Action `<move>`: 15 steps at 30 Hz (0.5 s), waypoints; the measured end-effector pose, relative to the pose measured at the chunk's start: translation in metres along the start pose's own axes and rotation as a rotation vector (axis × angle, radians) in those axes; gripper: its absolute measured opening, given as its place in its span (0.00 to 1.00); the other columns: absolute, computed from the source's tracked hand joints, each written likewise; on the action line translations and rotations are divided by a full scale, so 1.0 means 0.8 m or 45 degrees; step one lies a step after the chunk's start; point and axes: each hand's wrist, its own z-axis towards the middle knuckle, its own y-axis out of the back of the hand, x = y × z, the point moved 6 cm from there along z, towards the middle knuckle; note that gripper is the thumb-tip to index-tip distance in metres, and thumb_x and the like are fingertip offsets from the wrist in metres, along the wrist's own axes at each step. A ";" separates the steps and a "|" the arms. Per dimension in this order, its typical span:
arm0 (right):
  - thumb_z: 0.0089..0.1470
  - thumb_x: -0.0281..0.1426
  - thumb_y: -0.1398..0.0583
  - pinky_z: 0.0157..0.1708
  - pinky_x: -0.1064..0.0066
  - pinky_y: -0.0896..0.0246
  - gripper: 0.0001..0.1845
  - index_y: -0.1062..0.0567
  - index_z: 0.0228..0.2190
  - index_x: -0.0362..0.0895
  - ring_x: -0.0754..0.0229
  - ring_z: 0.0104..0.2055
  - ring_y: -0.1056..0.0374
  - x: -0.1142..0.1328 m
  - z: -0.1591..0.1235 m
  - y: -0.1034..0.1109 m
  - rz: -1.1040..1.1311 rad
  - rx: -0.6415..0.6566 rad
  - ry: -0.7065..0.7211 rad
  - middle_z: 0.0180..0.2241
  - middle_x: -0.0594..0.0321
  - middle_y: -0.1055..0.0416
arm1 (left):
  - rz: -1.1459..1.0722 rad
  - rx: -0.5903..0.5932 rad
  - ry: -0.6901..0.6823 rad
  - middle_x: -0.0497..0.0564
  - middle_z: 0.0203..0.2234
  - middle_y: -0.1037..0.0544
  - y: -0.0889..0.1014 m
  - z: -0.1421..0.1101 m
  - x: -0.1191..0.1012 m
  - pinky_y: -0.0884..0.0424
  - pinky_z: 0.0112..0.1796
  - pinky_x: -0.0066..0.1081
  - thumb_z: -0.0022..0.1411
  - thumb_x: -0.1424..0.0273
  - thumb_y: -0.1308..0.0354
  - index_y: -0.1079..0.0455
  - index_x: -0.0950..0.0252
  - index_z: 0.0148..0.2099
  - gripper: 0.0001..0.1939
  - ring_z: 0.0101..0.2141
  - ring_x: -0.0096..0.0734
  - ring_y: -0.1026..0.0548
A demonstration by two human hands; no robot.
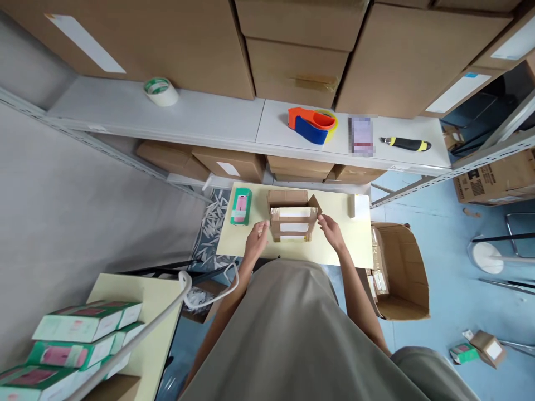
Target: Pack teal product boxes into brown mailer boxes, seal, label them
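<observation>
A small brown cardboard box (293,220) stands on the pale yellow table (246,245), its top flaps raised and open. White label strips and clear tape cross the side that faces me. My left hand (257,240) is closed at the box's left edge, fingertips against the cardboard. On the other side, my right hand (331,231) pinches the right flap near its upper corner. To the left of the box lies a green and white carton (241,206) with a pink picture. Part of the box's inside is hidden by its front wall.
A shelf (217,120) behind the table carries a tape roll (161,92), an orange and blue tape dispenser (311,125) and a yellow-black knife (405,144). A white box (360,206) sits at right. A large open carton (403,273) stands beside the table; green cartons (79,326) are stacked lower left.
</observation>
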 end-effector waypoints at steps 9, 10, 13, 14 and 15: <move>0.61 0.70 0.48 0.43 0.57 0.26 0.35 0.30 0.30 0.51 0.46 0.41 0.25 0.014 0.072 -0.027 -0.203 -0.132 -0.047 0.30 0.56 0.23 | -0.016 0.122 -0.276 0.64 0.63 0.21 -0.041 0.062 -0.097 0.29 0.63 0.45 0.65 0.42 0.33 0.31 0.60 0.72 0.42 0.67 0.52 0.26; 0.62 0.70 0.49 0.43 0.57 0.25 0.36 0.29 0.31 0.51 0.47 0.42 0.25 0.014 0.071 -0.028 -0.183 -0.116 -0.036 0.30 0.57 0.23 | -0.010 0.124 -0.322 0.63 0.63 0.21 -0.041 0.060 -0.103 0.28 0.62 0.44 0.66 0.44 0.33 0.31 0.59 0.73 0.41 0.65 0.51 0.25; 0.62 0.70 0.50 0.45 0.57 0.22 0.38 0.25 0.35 0.50 0.50 0.42 0.24 0.007 0.053 -0.027 -0.133 -0.093 -0.011 0.33 0.59 0.21 | 0.106 0.142 -0.446 0.60 0.58 0.19 -0.036 0.041 -0.100 0.27 0.61 0.42 0.67 0.46 0.34 0.31 0.58 0.73 0.39 0.61 0.48 0.23; 0.62 0.70 0.50 0.45 0.57 0.22 0.38 0.24 0.37 0.49 0.50 0.41 0.23 0.001 0.043 -0.026 -0.126 -0.087 -0.011 0.33 0.59 0.20 | 0.170 0.167 -0.461 0.59 0.56 0.19 -0.034 0.033 -0.092 0.26 0.59 0.41 0.68 0.46 0.35 0.30 0.58 0.72 0.37 0.59 0.47 0.22; 0.62 0.70 0.49 0.45 0.57 0.21 0.38 0.24 0.38 0.49 0.51 0.41 0.23 -0.005 0.032 -0.025 -0.121 -0.078 -0.015 0.34 0.59 0.20 | 0.240 0.195 -0.464 0.59 0.54 0.19 -0.033 0.023 -0.083 0.25 0.57 0.40 0.70 0.47 0.37 0.28 0.57 0.71 0.34 0.56 0.47 0.21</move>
